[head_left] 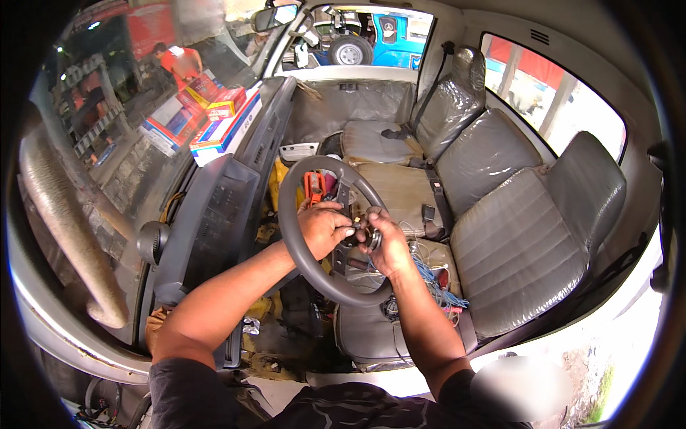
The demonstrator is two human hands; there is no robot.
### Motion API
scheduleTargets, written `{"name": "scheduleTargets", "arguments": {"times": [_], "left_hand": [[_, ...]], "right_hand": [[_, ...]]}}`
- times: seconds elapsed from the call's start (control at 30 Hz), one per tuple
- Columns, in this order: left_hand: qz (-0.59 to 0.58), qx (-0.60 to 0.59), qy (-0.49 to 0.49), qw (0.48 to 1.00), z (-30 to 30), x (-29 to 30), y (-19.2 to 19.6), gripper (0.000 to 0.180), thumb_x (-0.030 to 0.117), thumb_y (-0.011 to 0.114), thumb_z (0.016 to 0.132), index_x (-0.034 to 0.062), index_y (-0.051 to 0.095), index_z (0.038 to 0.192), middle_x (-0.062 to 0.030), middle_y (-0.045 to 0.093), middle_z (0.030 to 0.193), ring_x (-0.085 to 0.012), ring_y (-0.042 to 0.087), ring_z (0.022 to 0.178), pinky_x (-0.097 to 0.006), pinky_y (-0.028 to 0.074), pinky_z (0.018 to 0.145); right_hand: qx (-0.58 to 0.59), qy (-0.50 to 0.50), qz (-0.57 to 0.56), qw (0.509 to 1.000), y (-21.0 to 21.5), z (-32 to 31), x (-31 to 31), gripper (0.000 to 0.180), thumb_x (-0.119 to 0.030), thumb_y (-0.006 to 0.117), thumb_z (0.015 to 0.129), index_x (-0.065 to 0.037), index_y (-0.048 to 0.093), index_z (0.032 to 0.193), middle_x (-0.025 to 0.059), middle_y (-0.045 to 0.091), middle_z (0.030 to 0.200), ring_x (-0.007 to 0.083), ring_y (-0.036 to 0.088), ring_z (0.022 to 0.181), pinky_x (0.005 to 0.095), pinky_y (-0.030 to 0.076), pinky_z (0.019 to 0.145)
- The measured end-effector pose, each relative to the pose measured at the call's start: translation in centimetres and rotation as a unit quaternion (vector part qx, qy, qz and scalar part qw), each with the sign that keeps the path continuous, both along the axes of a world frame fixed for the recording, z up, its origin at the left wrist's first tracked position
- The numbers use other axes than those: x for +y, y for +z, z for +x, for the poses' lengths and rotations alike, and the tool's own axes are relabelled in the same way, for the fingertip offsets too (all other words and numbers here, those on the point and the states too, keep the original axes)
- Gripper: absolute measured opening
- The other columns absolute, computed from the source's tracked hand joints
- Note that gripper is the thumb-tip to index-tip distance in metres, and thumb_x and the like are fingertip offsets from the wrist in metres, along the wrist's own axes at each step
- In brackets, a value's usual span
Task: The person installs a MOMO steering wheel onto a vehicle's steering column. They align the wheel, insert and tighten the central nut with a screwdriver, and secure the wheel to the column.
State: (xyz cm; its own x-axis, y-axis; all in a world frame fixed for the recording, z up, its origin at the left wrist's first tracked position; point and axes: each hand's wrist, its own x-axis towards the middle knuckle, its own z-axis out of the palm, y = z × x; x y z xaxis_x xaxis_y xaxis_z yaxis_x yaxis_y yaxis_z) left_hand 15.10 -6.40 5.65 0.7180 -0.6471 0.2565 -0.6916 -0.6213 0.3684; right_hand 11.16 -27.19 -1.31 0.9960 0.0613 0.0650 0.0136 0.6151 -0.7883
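You're seemingly working on a small dark part (361, 227) in front of the steering wheel (286, 207); your left hand (320, 229) is pinching its left side, your right hand's (392, 244) fingers are curling around its right; next is probably calling for steady fingertip control

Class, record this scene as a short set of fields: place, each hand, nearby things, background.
Place: a vehicle cab with grey seats
Left hand: inside the outline of the steering wheel, fingertips close to the right hand's; its grip is unclear
Right hand: fingers curled around a small dark part, exact kind unclear
Beside the right forearm: tangled wires, mostly blue and white, on the seat
Beyond the left hand: an orange object
Background: a person in red, outside the windscreen
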Motion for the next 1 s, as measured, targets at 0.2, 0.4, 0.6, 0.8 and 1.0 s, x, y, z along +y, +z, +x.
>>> {"name": "scheduleTargets", "arguments": {"times": [0.2, 0.4, 0.6, 0.8, 1.0], "left_hand": [[0.011, -0.009, -0.001, 1.000, 0.2, 0.0, 0.1, 0.022, 0.027, 0.078, 0.102, 0.0133, 0.083, 0.118, -0.0023, 0.083, 0.118, -0.0265, 0.063, 0.142, -0.067, 0.036, 0.120], [0.017, 0.009, -0.012, 1.000, -0.3, -0.1, 1.1, 0.025, 0.023, 0.076, 0.102, 0.0108, 0.082, 0.123, -0.0034, 0.082, 0.120, -0.0271, 0.062, 0.142, -0.061, 0.038, 0.121], [-0.001, 0.021, -0.017, 1.000, 0.0, -0.2, 0.9, 0.024, 0.021, 0.077, 0.100, 0.0089, 0.083, 0.120, -0.0069, 0.083, 0.116, -0.0300, 0.065, 0.138, -0.054, 0.044, 0.120], [-0.036, -0.029, -0.027, 0.999, 0.5, -0.3, -0.4, 0.021, 0.018, 0.081, 0.093, 0.0074, 0.085, 0.111, -0.0146, 0.082, 0.113, -0.0329, 0.072, 0.127, -0.049, 0.055, 0.111], [-0.062, -0.002, -0.044, 0.997, 1.1, 0.0, -0.6, 0.021, 0.015, 0.081, 0.094, 0.0053, 0.084, 0.113, -0.0187, 0.080, 0.121, -0.0356, 0.070, 0.130, -0.045, 0.056, 0.111]], "right_hand": [[0.013, 0.153, 0.226, 0.962, -0.4, -0.3, -1.3, 0.040, -0.045, 0.068, 0.100, -0.011, 0.068, 0.121, 0.0102, 0.069, 0.106, 0.0230, 0.061, 0.086, 0.0356, 0.044, 0.063], [-0.019, 0.110, 0.130, 0.985, 0.7, -0.4, -1.2, 0.041, -0.032, 0.077, 0.102, -0.003, 0.068, 0.130, 0.0147, 0.075, 0.117, 0.0272, 0.072, 0.104, 0.0401, 0.059, 0.086], [-0.009, -0.003, -0.071, 0.997, 2.8, -1.1, -2.0, 0.039, -0.020, 0.071, 0.109, 0.006, 0.068, 0.137, 0.0162, 0.078, 0.108, 0.0249, 0.079, 0.094, 0.0371, 0.066, 0.082], [0.109, -0.192, -0.010, 0.975, 4.0, -0.9, 2.9, 0.017, -0.016, 0.075, 0.107, -0.001, 0.071, 0.114, -0.0006, 0.060, 0.082, 0.0116, 0.057, 0.062, 0.0265, 0.040, 0.047], [-0.049, -0.358, -0.248, 0.899, 2.0, -5.6, -3.6, 0.019, -0.024, 0.073, 0.110, -0.006, 0.073, 0.104, -0.0048, 0.058, 0.073, 0.0049, 0.047, 0.058, 0.0248, 0.036, 0.048]]}}
